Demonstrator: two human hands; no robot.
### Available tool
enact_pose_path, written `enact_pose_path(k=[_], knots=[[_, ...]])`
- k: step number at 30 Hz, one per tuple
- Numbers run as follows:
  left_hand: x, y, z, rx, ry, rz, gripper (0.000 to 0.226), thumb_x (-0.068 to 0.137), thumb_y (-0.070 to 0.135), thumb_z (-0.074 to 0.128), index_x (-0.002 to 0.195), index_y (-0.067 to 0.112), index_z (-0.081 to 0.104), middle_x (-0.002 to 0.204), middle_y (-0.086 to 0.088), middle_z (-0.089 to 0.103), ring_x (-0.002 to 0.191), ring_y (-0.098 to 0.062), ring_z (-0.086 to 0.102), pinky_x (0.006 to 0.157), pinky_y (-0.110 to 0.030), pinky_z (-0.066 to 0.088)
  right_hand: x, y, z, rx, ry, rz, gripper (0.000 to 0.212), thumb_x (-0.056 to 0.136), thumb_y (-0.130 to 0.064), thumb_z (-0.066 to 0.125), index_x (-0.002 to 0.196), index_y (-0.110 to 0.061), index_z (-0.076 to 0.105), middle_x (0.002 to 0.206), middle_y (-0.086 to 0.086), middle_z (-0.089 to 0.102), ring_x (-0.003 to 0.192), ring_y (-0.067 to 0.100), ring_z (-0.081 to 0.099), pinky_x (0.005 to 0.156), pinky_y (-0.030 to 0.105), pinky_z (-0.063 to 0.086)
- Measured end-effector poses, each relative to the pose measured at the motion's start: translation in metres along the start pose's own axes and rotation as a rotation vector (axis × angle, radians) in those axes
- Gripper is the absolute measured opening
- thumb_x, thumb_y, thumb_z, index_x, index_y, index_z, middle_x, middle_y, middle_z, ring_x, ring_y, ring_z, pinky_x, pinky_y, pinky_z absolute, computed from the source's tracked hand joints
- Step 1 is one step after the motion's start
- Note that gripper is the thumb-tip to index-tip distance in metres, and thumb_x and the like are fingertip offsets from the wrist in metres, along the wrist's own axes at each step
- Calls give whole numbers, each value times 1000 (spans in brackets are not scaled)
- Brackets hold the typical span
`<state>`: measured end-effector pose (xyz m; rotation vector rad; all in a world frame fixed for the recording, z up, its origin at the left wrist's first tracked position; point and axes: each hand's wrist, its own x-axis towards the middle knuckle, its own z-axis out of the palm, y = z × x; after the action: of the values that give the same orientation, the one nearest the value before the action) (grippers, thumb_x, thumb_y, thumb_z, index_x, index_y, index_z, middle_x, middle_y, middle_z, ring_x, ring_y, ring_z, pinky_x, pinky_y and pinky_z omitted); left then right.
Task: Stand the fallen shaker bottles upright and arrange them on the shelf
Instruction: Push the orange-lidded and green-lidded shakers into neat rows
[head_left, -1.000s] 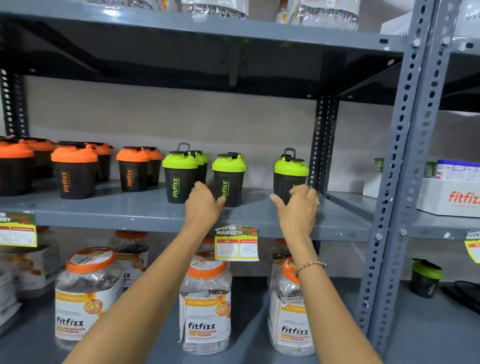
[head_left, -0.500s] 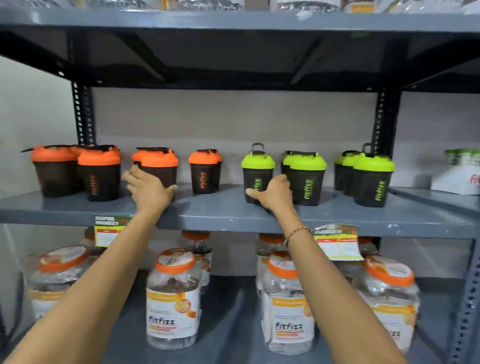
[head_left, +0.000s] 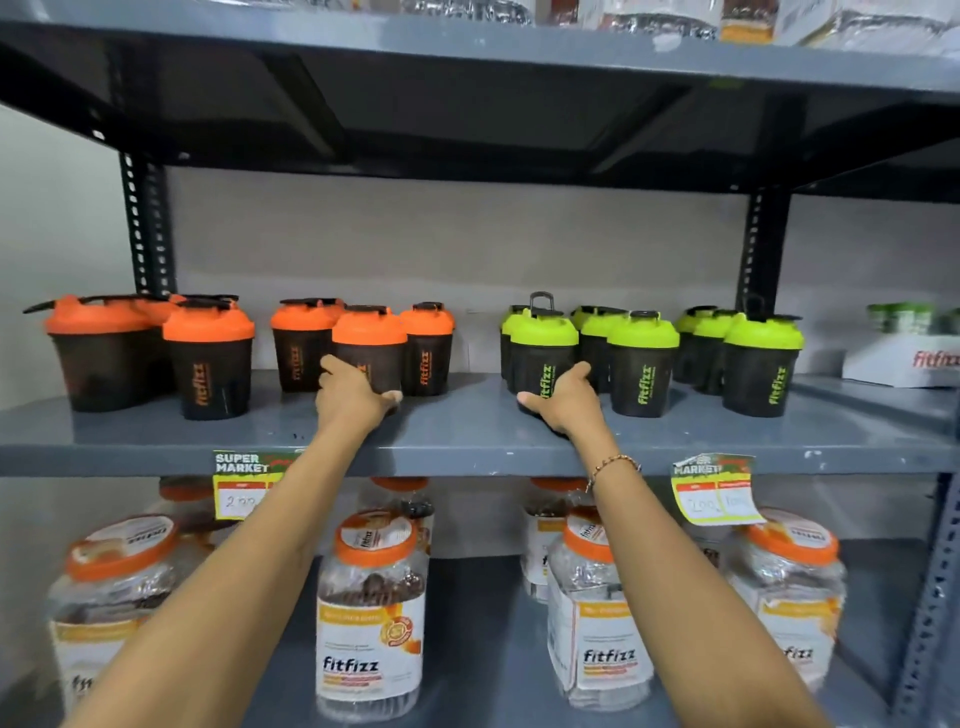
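Black shaker bottles stand upright on the grey middle shelf (head_left: 467, 436). Several orange-lidded ones are on the left, several green-lidded ones on the right. My left hand (head_left: 350, 397) wraps the base of an orange-lidded shaker (head_left: 370, 338) near the shelf's middle. My right hand (head_left: 563, 400) grips the lower part of a green-lidded shaker (head_left: 543, 345) at the left end of the green group. Both bottles rest on the shelf. A bare gap lies between the two groups. No fallen bottle is in view.
Clear jars with orange lids (head_left: 371, 608) fill the lower shelf. Price tags (head_left: 714, 491) hang from the shelf's front edge. A white box (head_left: 904, 361) sits at the far right. An upper shelf (head_left: 467, 57) overhangs closely, with upright posts (head_left: 761, 249) at the back.
The view has swung left along the shelf. My left hand moved from a back orange bottle to a nearer one. My right hand still holds the same green-lidded shaker.
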<state>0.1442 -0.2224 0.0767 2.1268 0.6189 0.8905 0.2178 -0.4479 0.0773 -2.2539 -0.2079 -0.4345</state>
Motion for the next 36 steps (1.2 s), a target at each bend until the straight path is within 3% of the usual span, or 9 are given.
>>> enact_pose_path(k=[10,36], knots=[[-14,20,30,-22,-146,51,83,76,34,78,132,1,27,134,-21,41,122,-38,46,98,-45,41,0,2,2,-22,-13,-13,79,78,-34,75,127,5,27,138,25,43,127,42,43,100,45,39],[-14,12,33,172,-138,152,67,82,37,70,126,2,33,126,-19,53,116,-36,53,91,-42,48,1,1,4,-32,-7,2,73,81,-32,72,127,5,29,134,24,48,125,40,46,96,42,42]])
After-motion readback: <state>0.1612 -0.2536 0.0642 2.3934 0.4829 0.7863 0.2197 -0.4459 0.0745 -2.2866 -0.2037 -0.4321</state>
